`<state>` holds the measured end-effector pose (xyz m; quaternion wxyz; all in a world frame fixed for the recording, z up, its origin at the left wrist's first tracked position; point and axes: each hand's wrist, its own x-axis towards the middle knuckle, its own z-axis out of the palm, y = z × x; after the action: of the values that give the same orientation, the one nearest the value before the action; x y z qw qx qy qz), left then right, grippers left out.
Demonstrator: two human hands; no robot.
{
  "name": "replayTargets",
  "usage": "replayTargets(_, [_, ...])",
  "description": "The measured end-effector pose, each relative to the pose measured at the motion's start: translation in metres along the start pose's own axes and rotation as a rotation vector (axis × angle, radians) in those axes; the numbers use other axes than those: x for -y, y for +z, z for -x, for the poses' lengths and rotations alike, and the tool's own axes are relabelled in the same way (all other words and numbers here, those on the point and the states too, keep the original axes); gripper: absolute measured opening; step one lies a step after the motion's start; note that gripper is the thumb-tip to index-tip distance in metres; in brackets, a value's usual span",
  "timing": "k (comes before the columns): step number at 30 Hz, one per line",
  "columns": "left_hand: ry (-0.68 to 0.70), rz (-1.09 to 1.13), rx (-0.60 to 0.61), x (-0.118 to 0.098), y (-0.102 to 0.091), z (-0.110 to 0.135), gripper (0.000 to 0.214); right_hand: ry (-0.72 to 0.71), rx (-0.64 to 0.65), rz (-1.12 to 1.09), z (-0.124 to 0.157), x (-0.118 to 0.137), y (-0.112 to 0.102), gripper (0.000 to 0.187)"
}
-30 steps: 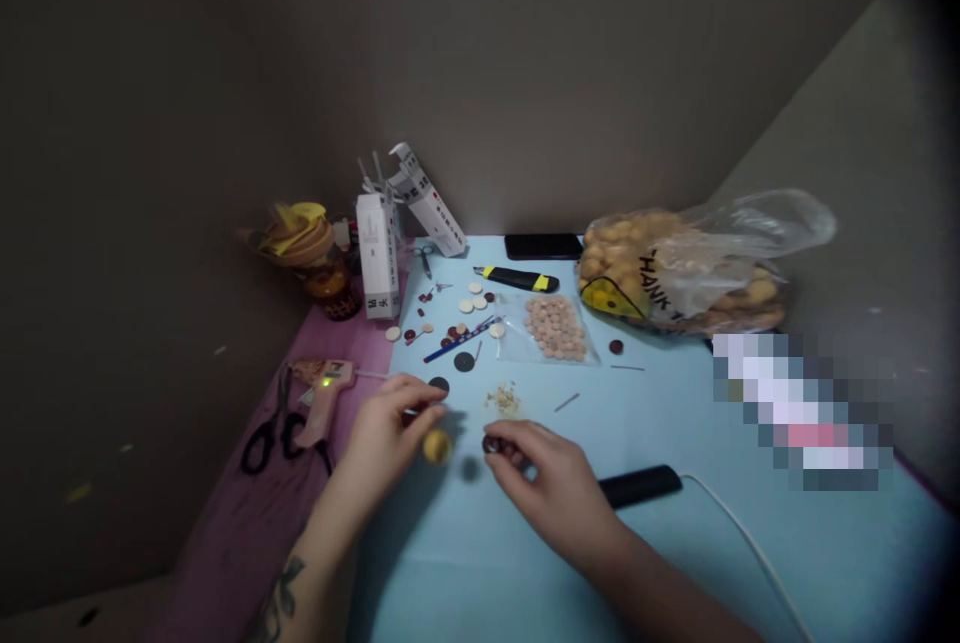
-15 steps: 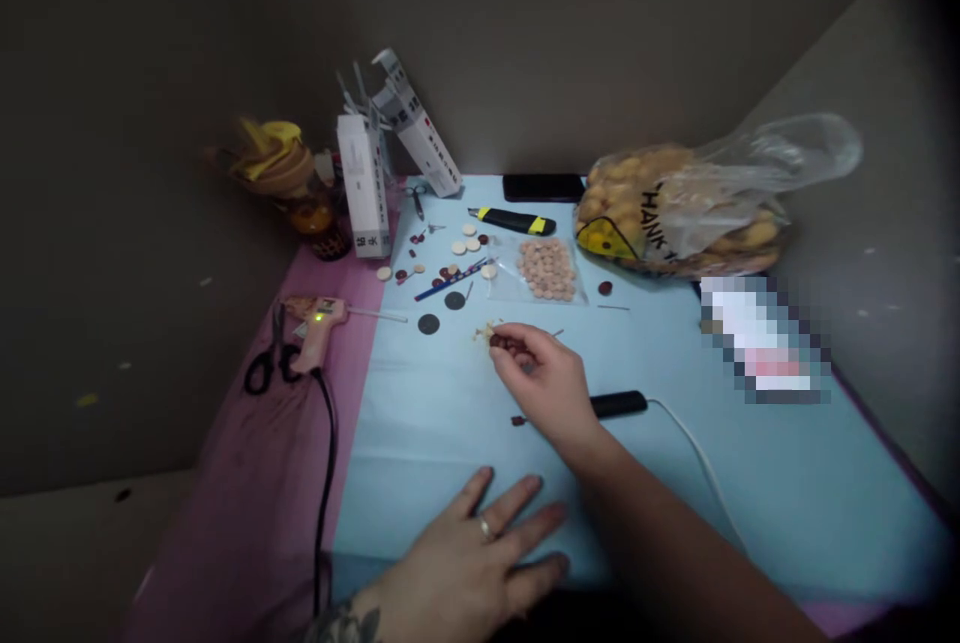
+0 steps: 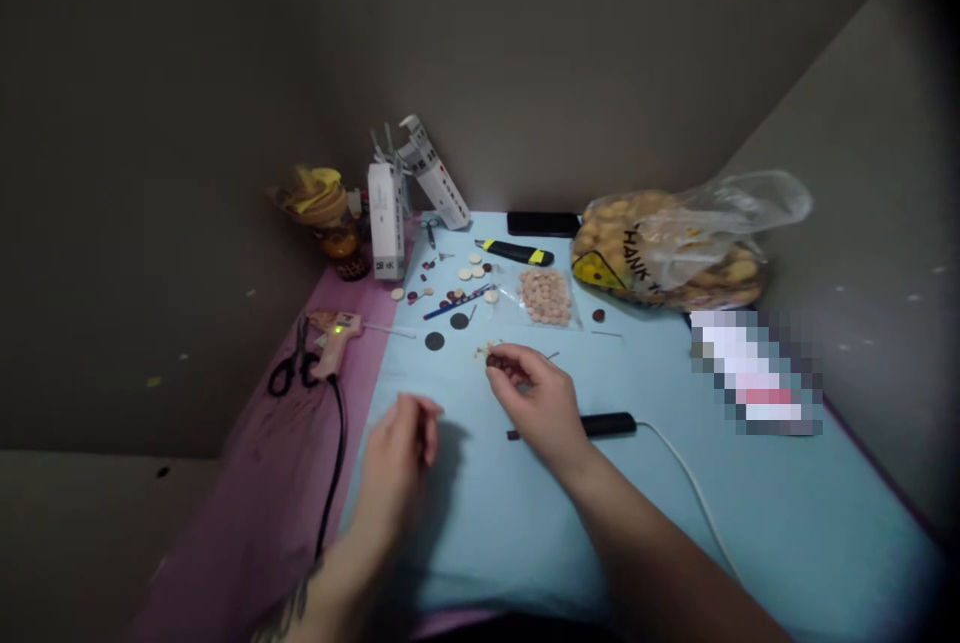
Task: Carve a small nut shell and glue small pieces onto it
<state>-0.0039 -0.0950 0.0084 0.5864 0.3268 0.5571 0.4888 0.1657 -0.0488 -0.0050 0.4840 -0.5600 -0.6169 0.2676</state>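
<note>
Both my forearms reach in over a pale blue counter (image 3: 517, 523); clock directions are taken from the small dark brown piece (image 3: 492, 361) in my right hand, with 12 pointing straight away from me. My right forearm comes in from between 4 and 5 o'clock, slanting forward and inward. The right hand (image 3: 538, 401) is bent at the knuckles, its thumb and fingertips closed in a pinch on that piece, which sits just beside a scatter of pale crumbs (image 3: 481, 352). I cannot tell whether it touches them.

My left forearm comes from about 7 o'clock, a tattoo near the wrist. The left hand (image 3: 397, 448) lies at 8 o'clock, well apart from the right, its fingers loosely curled inward above its own shadow. Whether it holds anything, I cannot tell.

Two dark discs (image 3: 434, 341) lie at about 10 o'clock, and a clear bag of pinkish pellets (image 3: 545, 296) at 1. A black bar-shaped device (image 3: 609, 424) with a white cable lies at 4, partly hidden behind my right hand. A pink glue gun (image 3: 335, 348) rests at 9.
</note>
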Motion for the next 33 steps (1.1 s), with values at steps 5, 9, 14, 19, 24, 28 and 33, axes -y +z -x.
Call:
replayTargets(5, [-0.285, 0.504, 0.103, -0.049, 0.034, -0.084, 0.019, 0.006, -0.038, -0.005, -0.002, -0.003, 0.002, 0.017])
replayTargets(9, [-0.23, 0.583, 0.202, -0.052, 0.054, -0.124, 0.015, 0.006, -0.053, -0.017, -0.005, -0.006, 0.002, 0.018])
replayTargets(14, [-0.215, 0.585, 0.296, -0.042, 0.048, -0.121, 0.019, -0.011, -0.042, -0.005, -0.005, -0.004, 0.0, 0.018])
replayTargets(19, [-0.278, 0.481, 0.464, -0.028, 0.024, -0.099, 0.031, -0.056, -0.042, 0.013, -0.003, 0.002, -0.003, 0.017])
replayTargets(24, [-0.271, 0.419, 0.422, -0.014, 0.018, -0.094, 0.039, -0.102, -0.048, 0.007, -0.001, 0.007, -0.002, 0.018])
replayTargets(28, [-0.254, 0.414, 0.473, -0.013, 0.018, -0.087, 0.038, -0.159, -0.016, 0.011, 0.001, 0.011, -0.002, 0.019])
replayTargets(33, [-0.175, 0.42, 0.52, -0.019, 0.017, -0.08, 0.041, -0.215, 0.003, 0.051, 0.005, 0.018, -0.005, 0.013])
